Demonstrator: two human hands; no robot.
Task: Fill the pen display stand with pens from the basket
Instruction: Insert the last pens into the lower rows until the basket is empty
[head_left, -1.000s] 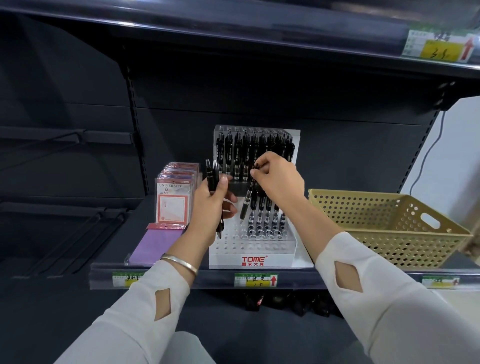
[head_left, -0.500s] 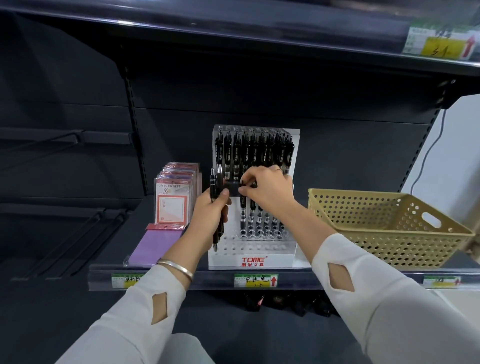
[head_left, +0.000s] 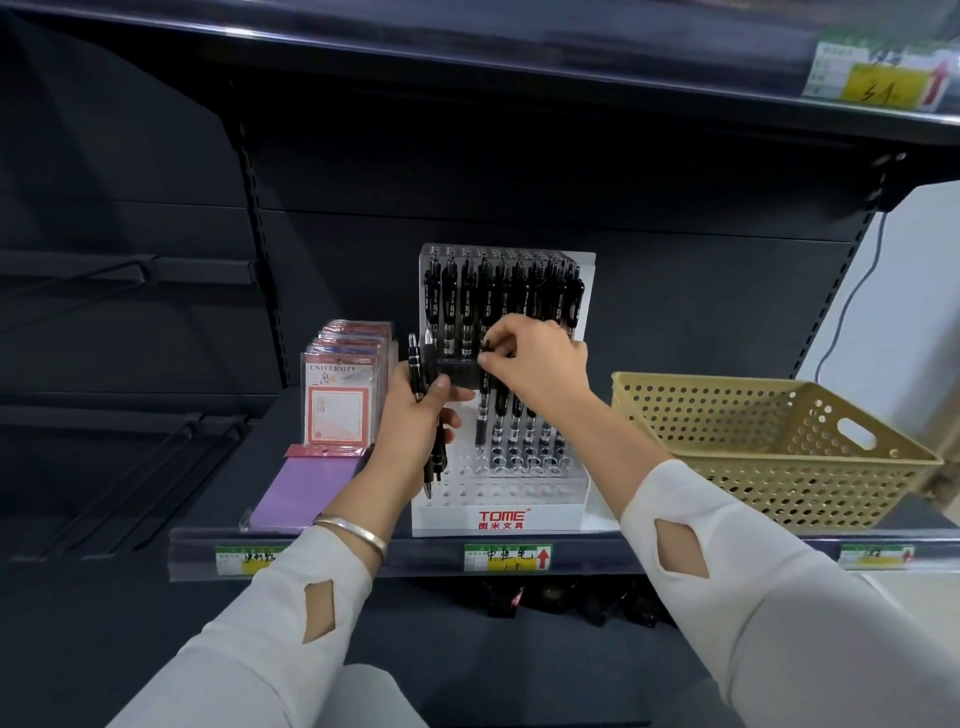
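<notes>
With the right hand (head_left: 540, 366) pinching a black pen (head_left: 483, 415) at the pen display stand (head_left: 519, 499), left of the basket (head_left: 753, 447), and the left hand (head_left: 413, 415) gripping spare pens (head_left: 435, 462), a misaligned tip may miss its hole and topple neighbouring pens (head_left: 519, 415).

- One wide-angle view, worn on the head, faces forward and slightly down at the stand (head_left: 452, 519).
- Near: the stand sits mid-frame; sleeves (head_left: 260, 649) enter from the bottom edge below it.
- The frame takes in the basket (head_left: 769, 467) right of the stand and the upper shelf (head_left: 519, 47) above it.
</notes>
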